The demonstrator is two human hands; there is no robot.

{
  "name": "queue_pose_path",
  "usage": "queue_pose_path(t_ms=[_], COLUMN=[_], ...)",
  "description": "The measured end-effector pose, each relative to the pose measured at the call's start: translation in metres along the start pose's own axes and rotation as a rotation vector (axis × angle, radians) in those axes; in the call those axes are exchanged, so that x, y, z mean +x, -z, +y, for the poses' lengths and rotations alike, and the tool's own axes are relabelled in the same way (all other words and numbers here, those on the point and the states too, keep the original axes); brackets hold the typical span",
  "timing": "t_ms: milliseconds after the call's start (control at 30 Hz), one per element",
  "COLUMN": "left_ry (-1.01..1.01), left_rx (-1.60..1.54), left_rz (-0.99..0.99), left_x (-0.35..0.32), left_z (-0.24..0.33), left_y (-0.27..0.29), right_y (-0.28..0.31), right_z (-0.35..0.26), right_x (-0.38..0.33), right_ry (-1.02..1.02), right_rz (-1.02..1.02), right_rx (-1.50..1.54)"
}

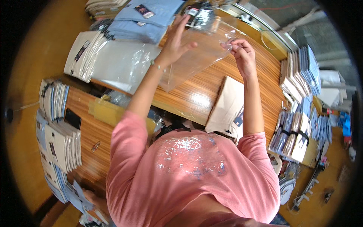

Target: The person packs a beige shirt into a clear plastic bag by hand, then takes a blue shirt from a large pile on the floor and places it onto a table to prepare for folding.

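A clear plastic bag [202, 56] hangs above the wooden table, slanting down toward me at its left corner. My right hand [242, 55] pinches its upper right edge between thumb and fingertips. Over the bag's left side is my left hand [176, 43], fingers stretched and thumb apart; whether it touches the film I cannot tell. Close to my right forearm, a folded beige garment [225, 104] with a dark label lies at the table's near edge. Left of my left wrist, a pile of flat clear bags [123, 60] rests on the table.
Folded light-blue garments [147, 19] are piled at the far left, beside a beige stack [85, 53]. More beige stacks [62, 147] line a lower left table. On the right stand further stacks [293, 79] and strapped bundles [291, 136]. A window frame [264, 24] edges the far side.
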State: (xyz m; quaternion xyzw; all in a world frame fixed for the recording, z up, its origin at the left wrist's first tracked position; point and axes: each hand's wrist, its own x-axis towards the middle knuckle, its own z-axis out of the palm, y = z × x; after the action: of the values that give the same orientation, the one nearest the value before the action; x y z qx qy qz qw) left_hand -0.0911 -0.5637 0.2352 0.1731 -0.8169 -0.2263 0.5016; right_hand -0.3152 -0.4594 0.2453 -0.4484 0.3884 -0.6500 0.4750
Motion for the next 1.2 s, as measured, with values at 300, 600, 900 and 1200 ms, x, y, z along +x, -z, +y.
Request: queue_pose_path(t_ms=[300,600,900,1200], left_ry=[0.722,0.740,1.012,1.157], left_rx=[-0.757,-0.858,-1.160,-1.047], left_rz=[-0.049,0.757,0.416,-0.435], left_x=[0.061,0.047,-0.031,-0.063], left_z=[0.024,0.016,0.034,0.001], left_y=[-0.150,-0.235,-0.227,-0.223], right_y=[0.059,0.026,0.119,0.230], right_z=[-0.074,0.011,0.049,-0.019], right_x=[-0.074,-0.188,-0.077,-0.097], right_ry=[0.279,-0.758,-0.410,-0.730], right_rz=[0.530,-0.213,0.400,0.140], right_rx=[-0.677,-0.118,0.222,-0.104])
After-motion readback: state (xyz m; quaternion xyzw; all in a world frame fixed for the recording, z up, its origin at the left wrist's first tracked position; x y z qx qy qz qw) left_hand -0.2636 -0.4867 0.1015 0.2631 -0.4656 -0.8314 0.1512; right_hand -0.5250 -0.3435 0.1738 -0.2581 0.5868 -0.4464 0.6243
